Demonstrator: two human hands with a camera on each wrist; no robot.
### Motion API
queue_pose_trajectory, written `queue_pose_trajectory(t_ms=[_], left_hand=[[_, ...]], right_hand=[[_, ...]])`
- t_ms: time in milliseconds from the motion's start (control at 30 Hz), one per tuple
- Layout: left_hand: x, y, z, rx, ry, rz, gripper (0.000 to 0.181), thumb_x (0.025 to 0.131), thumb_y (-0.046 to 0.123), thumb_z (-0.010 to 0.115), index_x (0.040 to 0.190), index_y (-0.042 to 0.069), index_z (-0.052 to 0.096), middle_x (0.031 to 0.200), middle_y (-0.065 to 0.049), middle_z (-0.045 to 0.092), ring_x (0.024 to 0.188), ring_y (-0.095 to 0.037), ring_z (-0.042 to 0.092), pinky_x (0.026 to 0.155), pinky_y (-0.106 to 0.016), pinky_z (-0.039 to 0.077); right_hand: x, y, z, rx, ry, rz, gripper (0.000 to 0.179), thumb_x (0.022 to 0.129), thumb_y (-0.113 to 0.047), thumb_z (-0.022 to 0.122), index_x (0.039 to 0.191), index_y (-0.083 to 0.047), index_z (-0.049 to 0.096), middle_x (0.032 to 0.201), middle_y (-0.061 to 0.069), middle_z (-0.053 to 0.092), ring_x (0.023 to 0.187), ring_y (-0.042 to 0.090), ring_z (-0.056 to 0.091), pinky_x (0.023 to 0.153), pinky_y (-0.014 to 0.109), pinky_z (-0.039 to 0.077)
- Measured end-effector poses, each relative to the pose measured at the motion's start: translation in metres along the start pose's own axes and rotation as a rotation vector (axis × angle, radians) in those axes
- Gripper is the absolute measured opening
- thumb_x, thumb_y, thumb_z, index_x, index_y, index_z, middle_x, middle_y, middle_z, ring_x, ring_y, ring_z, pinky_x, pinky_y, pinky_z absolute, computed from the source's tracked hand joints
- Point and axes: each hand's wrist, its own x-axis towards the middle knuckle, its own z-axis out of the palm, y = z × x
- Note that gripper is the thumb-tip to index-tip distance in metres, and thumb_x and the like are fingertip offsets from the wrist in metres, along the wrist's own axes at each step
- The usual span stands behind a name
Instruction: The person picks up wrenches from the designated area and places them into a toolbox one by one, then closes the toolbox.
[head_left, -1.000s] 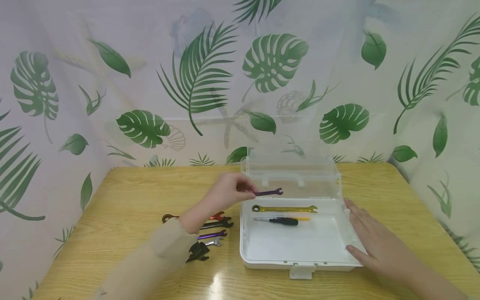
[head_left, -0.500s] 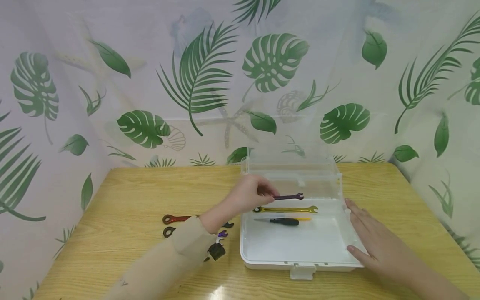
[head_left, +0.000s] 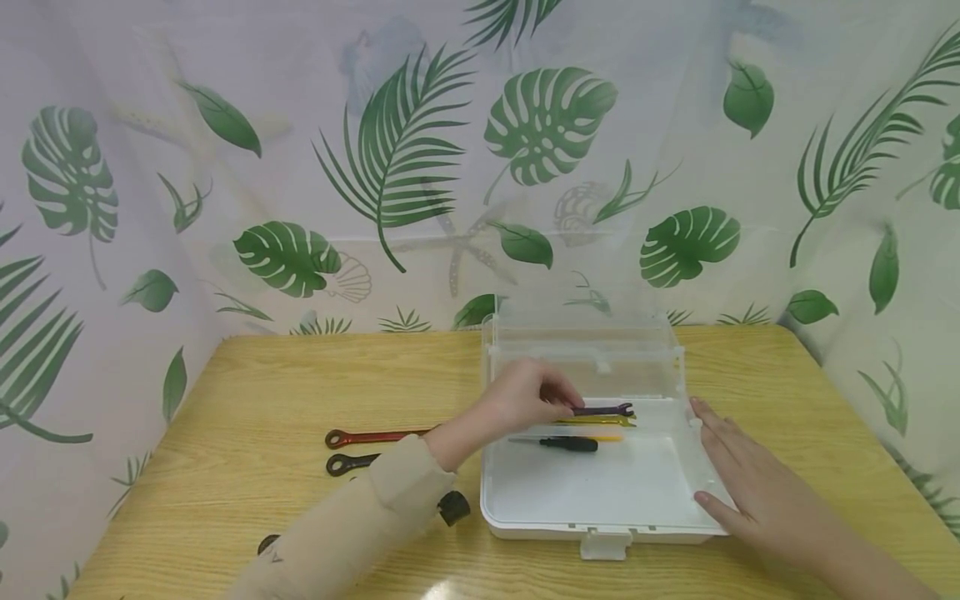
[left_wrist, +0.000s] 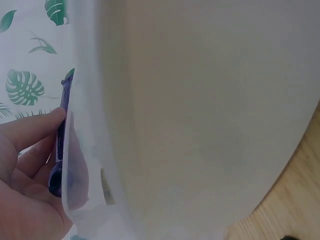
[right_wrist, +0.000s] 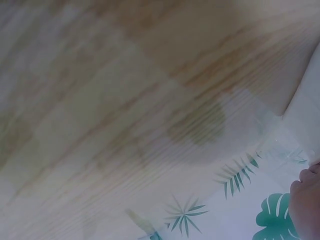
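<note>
My left hand (head_left: 528, 393) pinches a purple wrench (head_left: 606, 410) by one end, over the back part of the white toolbox (head_left: 600, 507). In the left wrist view the purple wrench (left_wrist: 62, 125) lies between thumb and fingers, its ring end toward the palm. Just in front of it in the box is a gold wrench (head_left: 600, 422), partly covered by the hand. A black-handled screwdriver (head_left: 570, 444) lies farther forward, with an orange piece (head_left: 609, 438) behind it. My right hand (head_left: 742, 483) rests with extended fingers against the box's right wall.
The box's clear lid (head_left: 585, 367) stands raised at the back. Left of the box, a red wrench (head_left: 367, 437) and a black wrench (head_left: 351, 463) lie on the wooden table (head_left: 285, 383). A dark piece (head_left: 453, 507) shows beside my left sleeve, which hides other tools.
My left hand has moved right and slightly down with the purple wrench, from the box's back left to above the gold wrench. My right hand has stayed at the wall.
</note>
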Motion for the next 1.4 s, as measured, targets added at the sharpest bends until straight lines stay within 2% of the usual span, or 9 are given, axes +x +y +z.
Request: queue_pose_trajectory(t_ms=[333,600,767,867,1100,1400], left_hand=[[0.000,0.000,0.007,0.022,-0.018,0.023,0.010,0.094,-0.001,0.078,0.101,0.004,0.084,0.102,-0.012,0.082,0.084,-0.011,0.072,0.073,-0.012,0.054],[0.004,-0.001,0.012,0.042,-0.031,0.000,0.009,0.096,0.003,0.077,0.101,0.007,0.084,0.102,-0.008,0.082,0.081,-0.002,0.069,0.073,-0.011,0.054],[0.005,0.000,0.013,0.024,-0.041,-0.005,0.009,0.096,0.002,0.077,0.100,0.006,0.084,0.102,-0.009,0.083,0.086,-0.011,0.075,0.074,-0.012,0.055],[0.005,0.000,0.013,0.024,-0.048,0.003,0.008,0.096,0.003,0.077,0.100,0.006,0.084,0.102,-0.009,0.083,0.089,-0.014,0.076,0.073,-0.012,0.055],[0.006,-0.007,0.011,0.005,-0.056,0.014,0.008,0.097,0.004,0.077,0.101,0.006,0.083,0.102,-0.008,0.082,0.084,-0.004,0.072,0.076,-0.012,0.056],[0.002,-0.017,0.000,0.011,-0.031,0.039,0.008,0.098,0.005,0.076,0.103,0.005,0.082,0.106,-0.009,0.082,0.094,-0.011,0.074,0.081,-0.013,0.056]], right_hand=[[-0.001,0.000,-0.001,0.012,-0.016,0.011,0.091,0.098,-0.033,0.072,0.165,0.006,0.024,0.180,0.011,0.012,0.164,0.000,-0.009,0.129,0.012,-0.008],[-0.002,-0.001,-0.001,0.012,-0.017,0.017,0.092,0.098,-0.033,0.073,0.166,0.005,0.023,0.180,0.011,0.012,0.164,0.001,-0.008,0.129,0.012,-0.007],[-0.002,-0.001,-0.001,0.010,-0.025,0.027,0.092,0.099,-0.034,0.072,0.166,0.005,0.023,0.180,0.010,0.011,0.163,-0.001,-0.010,0.128,0.012,-0.008],[-0.001,-0.001,0.000,0.013,-0.015,0.018,0.092,0.098,-0.032,0.073,0.166,0.005,0.023,0.180,0.010,0.012,0.164,0.000,-0.009,0.129,0.012,-0.007],[-0.001,-0.001,0.000,0.024,-0.002,0.004,0.094,0.097,-0.031,0.074,0.166,0.005,0.022,0.180,0.012,0.012,0.165,0.002,-0.007,0.130,0.013,-0.006],[0.000,-0.001,0.001,0.028,0.004,0.001,0.094,0.096,-0.029,0.074,0.166,0.006,0.022,0.180,0.012,0.013,0.165,0.002,-0.007,0.130,0.013,-0.006]])
